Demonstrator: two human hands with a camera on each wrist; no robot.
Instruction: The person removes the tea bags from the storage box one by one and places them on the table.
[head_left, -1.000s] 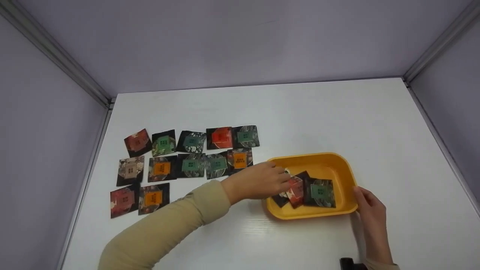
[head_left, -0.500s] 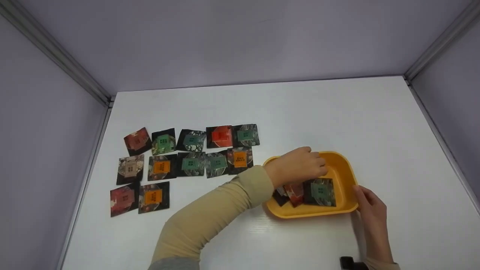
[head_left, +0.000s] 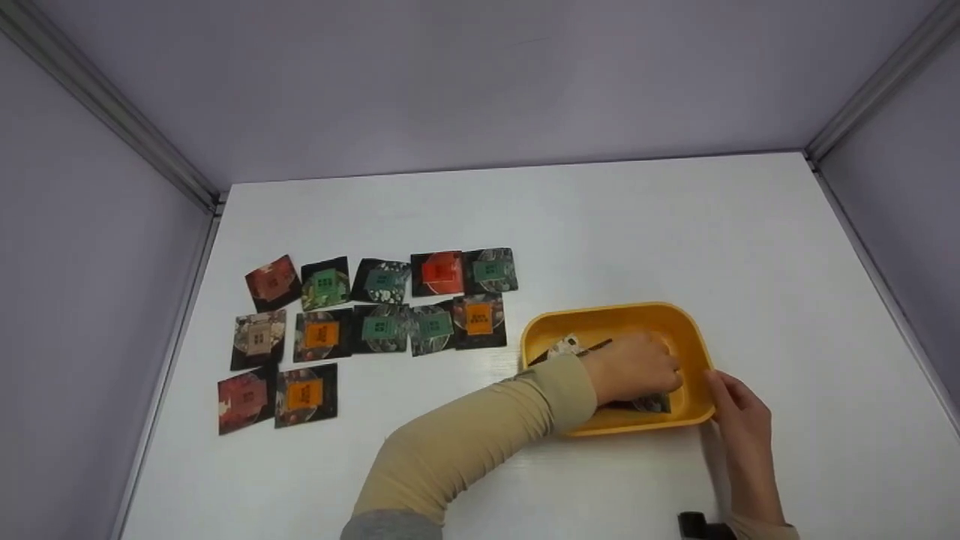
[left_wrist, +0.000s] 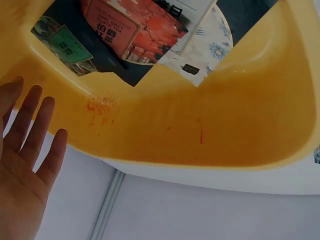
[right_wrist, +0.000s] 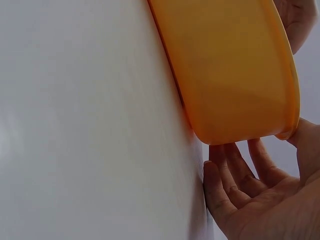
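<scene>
A yellow plastic tub (head_left: pixel 600 322) stands on the table, holding several square tea sachets. My left hand (head_left: pixel 637 367) is over the tub's right half, hiding part of a green-labelled sachet (head_left: pixel 654 403). In the left wrist view, that hand (left_wrist: pixel 27 160) has its fingers extended and apart, with nothing held. A red-labelled tea sachet (left_wrist: pixel 117 27) overlaps a white floral one (left_wrist: pixel 200 57) there. My right hand (head_left: pixel 742 416) holds the tub's right end. The right wrist view shows its thumb at the rim and its fingers (right_wrist: pixel 260 162) against the outer wall.
Rows of tea sachets lie left of the tub, among them an orange-labelled one (head_left: pixel 480 321) near its left rim and a red-labelled one (head_left: pixel 439 273) behind. The white table (head_left: pixel 637 225) meets grey walls at the back and sides.
My left hand has moved right from the tub's left end, across its back part, then nearer over the sachets on the right. The right hand keeps its place. The sachets on the table have not moved.
</scene>
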